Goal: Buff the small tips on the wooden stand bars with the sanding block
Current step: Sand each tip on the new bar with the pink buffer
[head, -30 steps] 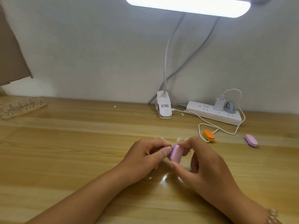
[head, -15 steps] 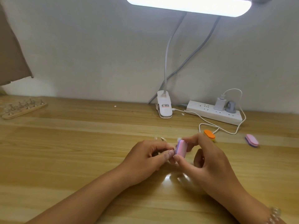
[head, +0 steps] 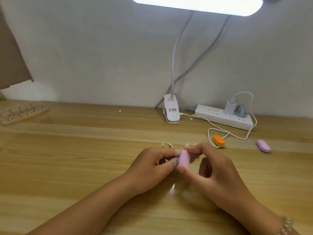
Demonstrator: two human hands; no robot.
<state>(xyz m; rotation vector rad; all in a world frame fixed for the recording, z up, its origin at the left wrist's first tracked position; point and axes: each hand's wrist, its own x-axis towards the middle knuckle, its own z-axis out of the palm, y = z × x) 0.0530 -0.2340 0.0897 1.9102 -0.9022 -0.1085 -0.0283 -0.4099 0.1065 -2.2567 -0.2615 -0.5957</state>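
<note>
pinching the sanding block (head: 184,158) upright, long axis toward the wall.

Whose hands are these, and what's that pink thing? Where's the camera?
No machine here: these are a person's two hands, filmed by a camera worn on their head, looking down at a wooden table. The right hand holds a pink sanding block between thumb and fingers. The left hand pinches a tiny piece against it, too hidden to make out. Two little tips lie just beyond. To the right lie an orange block and another pink block. Far left sits a wooden stand. At the back are a clip lamp and a power strip.
</note>
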